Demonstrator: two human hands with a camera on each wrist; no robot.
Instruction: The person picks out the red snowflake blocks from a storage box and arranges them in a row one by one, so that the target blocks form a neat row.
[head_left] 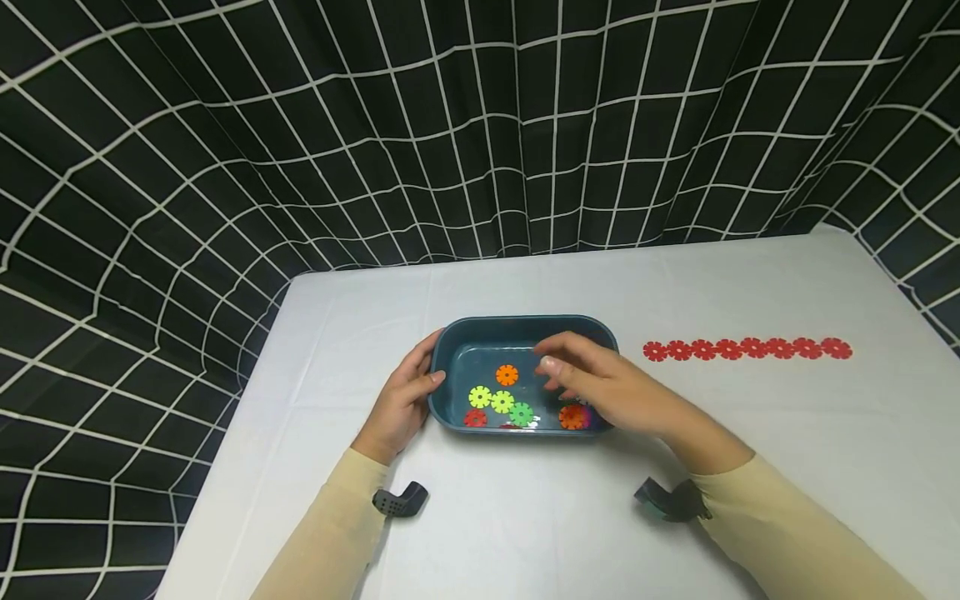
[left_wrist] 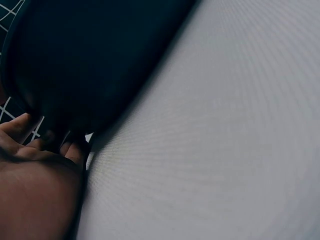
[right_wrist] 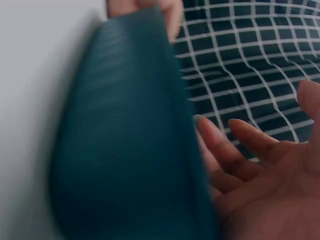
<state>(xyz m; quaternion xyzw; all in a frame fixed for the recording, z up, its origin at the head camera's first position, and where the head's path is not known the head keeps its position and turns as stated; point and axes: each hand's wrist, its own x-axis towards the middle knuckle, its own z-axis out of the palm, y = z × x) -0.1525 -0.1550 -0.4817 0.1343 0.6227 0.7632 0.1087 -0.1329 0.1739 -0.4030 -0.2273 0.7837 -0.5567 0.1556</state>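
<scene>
A dark teal plastic basin (head_left: 480, 358) holds several small notched plastic discs in its near part: an orange disc (head_left: 507, 375), yellow discs (head_left: 480, 397), a green disc (head_left: 521, 414), a red disc (head_left: 476, 418) and another orange one (head_left: 574, 417). My left hand (head_left: 401, 406) grips the basin's left end, thumb over the rim and fingers outside. Over the basin's right end hovers my right hand (head_left: 600, 383), its fingers spread and loosely bent. Nothing shows between those fingers in the right wrist view, where the basin's outer wall (right_wrist: 130, 130) fills the middle.
To the right of the basin, a straight row of joined red discs (head_left: 727, 349) lies on the white-covered table (head_left: 525, 517). A black curtain (head_left: 480, 125) with white grid lines hangs behind the table and at its sides.
</scene>
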